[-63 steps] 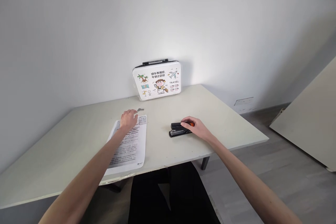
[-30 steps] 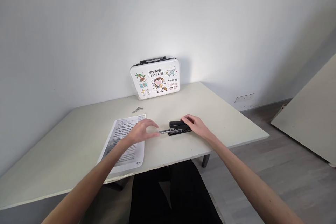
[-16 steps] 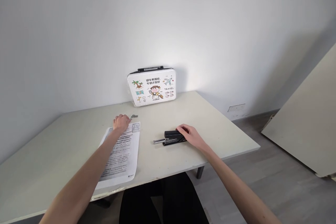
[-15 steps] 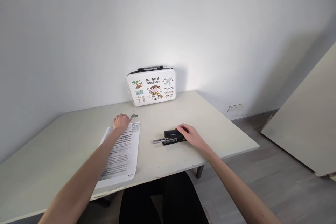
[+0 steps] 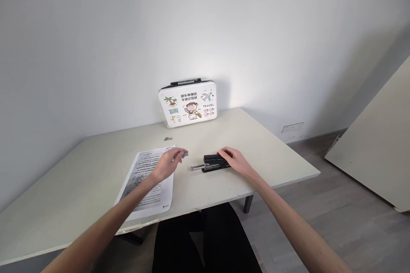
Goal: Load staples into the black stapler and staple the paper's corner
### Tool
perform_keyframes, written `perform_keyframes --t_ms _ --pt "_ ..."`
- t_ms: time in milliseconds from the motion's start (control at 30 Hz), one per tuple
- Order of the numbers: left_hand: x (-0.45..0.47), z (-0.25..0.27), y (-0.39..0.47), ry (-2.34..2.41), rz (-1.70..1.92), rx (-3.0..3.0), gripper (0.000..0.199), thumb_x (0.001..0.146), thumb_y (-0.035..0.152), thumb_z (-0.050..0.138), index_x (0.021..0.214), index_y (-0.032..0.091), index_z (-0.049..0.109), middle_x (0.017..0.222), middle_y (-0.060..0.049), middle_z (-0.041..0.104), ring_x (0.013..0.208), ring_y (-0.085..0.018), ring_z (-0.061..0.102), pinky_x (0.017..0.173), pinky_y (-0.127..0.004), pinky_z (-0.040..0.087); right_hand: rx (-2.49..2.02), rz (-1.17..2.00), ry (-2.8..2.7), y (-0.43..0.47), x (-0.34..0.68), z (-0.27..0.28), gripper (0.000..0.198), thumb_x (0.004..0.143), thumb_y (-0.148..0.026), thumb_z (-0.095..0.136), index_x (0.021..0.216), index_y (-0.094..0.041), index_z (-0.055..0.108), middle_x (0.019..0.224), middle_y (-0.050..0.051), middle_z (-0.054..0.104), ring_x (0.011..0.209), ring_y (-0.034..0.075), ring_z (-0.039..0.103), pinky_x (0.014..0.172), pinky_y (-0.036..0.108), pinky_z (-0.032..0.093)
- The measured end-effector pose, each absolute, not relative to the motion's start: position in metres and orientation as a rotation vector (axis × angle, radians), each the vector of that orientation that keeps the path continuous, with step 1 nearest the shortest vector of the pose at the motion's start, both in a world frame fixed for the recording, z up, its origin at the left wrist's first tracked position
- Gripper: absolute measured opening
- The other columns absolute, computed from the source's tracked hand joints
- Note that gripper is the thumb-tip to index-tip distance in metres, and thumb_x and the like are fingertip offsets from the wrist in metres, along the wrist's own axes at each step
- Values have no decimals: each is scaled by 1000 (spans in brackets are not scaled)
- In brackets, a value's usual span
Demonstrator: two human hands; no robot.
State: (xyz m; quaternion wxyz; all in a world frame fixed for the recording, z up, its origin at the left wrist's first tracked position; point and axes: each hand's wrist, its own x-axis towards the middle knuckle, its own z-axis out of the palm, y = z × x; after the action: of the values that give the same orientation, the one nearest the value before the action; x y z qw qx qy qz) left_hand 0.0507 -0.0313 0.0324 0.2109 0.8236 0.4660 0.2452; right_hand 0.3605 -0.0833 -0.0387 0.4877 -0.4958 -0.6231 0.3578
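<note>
A black stapler lies on the table with its metal staple tray slid out toward the left. My right hand is closed around the stapler's rear end. My left hand pinches a small grey strip of staples between thumb and fingers, above the right edge of the printed sheets and short of the tray's tip. Several more staple strips lie farther back on the table. Part of the paper is hidden under my left hand and forearm.
A white case with cartoon prints and a black handle stands against the wall at the table's back. The pale table ends at a front edge above my legs. A white panel leans at the right.
My left hand has moved right and nearer, from beside the staple strips toward the stapler, now with a strip in its fingers. My right hand stays on the stapler.
</note>
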Motion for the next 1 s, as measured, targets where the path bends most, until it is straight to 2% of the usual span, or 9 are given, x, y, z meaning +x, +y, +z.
perform_keyframes --t_ms 133,200,300,433,567,667,867,1000 --pt "64 29 -49 1078 681 1689 39 100 53 61 110 18 76 84 -1 63 78 -17 66 88 -34 56 -1221 860 -1516 -82 361 -41 45 98 -64 53 92 -24 74 95 4 74 87 23 60 78 35 45" --pt "67 28 -52 922 673 1307 30 97 42 70 105 14 75 84 -2 60 76 -14 62 91 -33 56 -1220 863 -1515 -82 362 -41 45 98 -63 53 93 -24 74 95 4 74 88 24 61 78 35 45" --pt "68 26 -51 806 660 1012 16 96 27 74 97 11 73 85 -3 59 75 -12 60 96 -33 57 -1214 867 -1520 -82 361 -41 43 99 -61 53 91 -24 73 95 4 73 89 23 61 79 34 44" --pt "68 20 -46 832 678 972 12 99 22 71 94 11 69 84 -4 60 80 -14 64 102 -38 58 -1216 870 -1520 -83 360 -40 42 99 -60 53 92 -24 73 95 4 73 89 23 61 80 34 44" --pt "65 13 -41 882 730 976 12 103 19 64 104 10 71 75 0 54 65 -9 56 99 -37 60 -1207 873 -1522 -83 360 -40 42 100 -60 53 91 -24 73 95 3 73 89 23 61 80 34 44" --pt "63 10 -39 909 755 1009 17 105 20 61 109 9 73 75 0 53 65 -9 55 99 -37 61 -1214 875 -1522 -83 360 -40 42 100 -60 53 91 -24 73 94 3 72 89 23 61 80 34 44" --pt "61 14 -42 991 776 1154 22 102 28 69 114 13 78 90 -4 65 75 -10 62 106 -38 56 -1218 860 -1532 -83 362 -42 42 100 -61 52 93 -25 73 96 4 74 87 23 61 78 34 44" --pt "61 19 -50 1131 739 1387 28 93 36 78 116 20 80 105 -5 75 90 -17 71 108 -37 51 -1239 862 -1528 -84 362 -42 44 100 -62 52 93 -25 74 94 4 74 85 23 60 76 34 44"
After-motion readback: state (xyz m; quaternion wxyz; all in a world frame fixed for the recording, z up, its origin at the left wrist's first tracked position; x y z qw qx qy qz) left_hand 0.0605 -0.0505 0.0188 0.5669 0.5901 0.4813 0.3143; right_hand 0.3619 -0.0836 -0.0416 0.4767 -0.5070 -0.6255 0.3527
